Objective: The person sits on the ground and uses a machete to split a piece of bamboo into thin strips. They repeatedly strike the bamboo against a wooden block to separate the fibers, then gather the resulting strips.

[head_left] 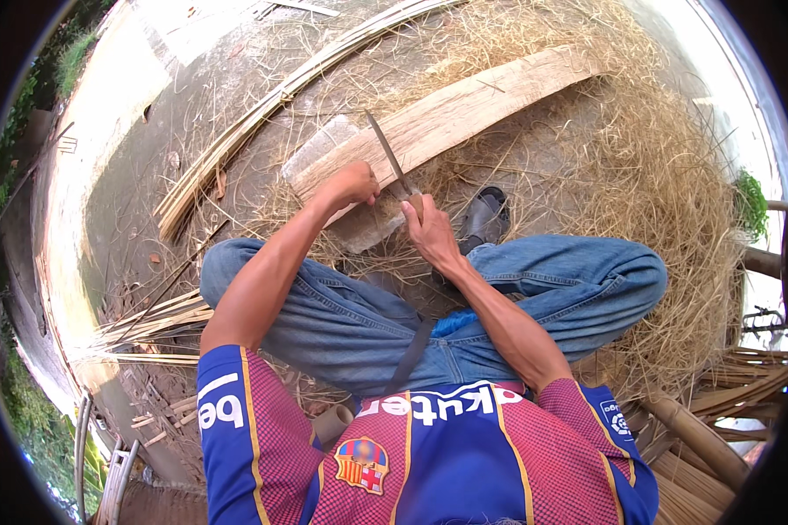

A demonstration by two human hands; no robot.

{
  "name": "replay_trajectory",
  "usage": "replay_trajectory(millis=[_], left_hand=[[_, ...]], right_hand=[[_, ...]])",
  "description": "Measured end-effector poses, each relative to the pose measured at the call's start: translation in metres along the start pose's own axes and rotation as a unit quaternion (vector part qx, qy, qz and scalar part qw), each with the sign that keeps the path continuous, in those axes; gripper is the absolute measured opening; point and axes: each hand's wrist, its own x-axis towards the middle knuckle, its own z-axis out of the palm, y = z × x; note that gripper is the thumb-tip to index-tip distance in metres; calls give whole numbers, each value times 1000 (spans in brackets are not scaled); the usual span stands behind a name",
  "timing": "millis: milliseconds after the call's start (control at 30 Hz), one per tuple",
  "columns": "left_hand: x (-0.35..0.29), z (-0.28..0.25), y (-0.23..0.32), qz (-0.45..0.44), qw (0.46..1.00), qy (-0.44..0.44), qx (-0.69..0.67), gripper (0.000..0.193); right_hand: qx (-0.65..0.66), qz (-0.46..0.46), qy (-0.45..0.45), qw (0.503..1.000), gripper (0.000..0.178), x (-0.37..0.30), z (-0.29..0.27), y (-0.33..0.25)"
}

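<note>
My right hand (431,232) grips the brown handle of a long knife (386,150). Its narrow grey blade points away from me and leans left across a wooden plank (464,105). Close to the blade's left side, my left hand (352,185) is curled over the near end of the plank. What its fingers hold, if anything, is hidden. The plank is wide, pale and flat, and runs off to the far right. Under its near end lies a pale grey stone block (317,147), showing on both sides of the wood.
A bundle of long split strips (236,131) lies to the left and beyond the plank. Thin shavings (665,201) cover the ground on the right. More strips (162,328) lie by my left knee. A sandalled foot (486,216) rests beside the right hand. Poles (696,437) stand lower right.
</note>
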Motion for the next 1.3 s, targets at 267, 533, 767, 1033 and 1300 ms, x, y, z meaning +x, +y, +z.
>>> replay_trajectory(millis=[267, 533, 767, 1033, 1300], left_hand=[[4, 0, 0, 15, 1000, 17, 19, 25], [5, -1, 6, 29, 995, 63, 70, 21], [-3, 1, 7, 45, 993, 107, 33, 23], [16, -3, -10, 35, 995, 55, 73, 23], [6, -4, 0, 21, 997, 40, 61, 17]], right_hand=[[-69, -19, -6, 997, 34, 10, -2, -9], [-16, -39, 14, 999, 33, 8, -2, -6], [-31, -18, -2, 999, 36, 11, -2, -8], [19, -26, 24, 999, 36, 9, -3, -8], [-66, 5, -11, 998, 34, 9, 2, -3]])
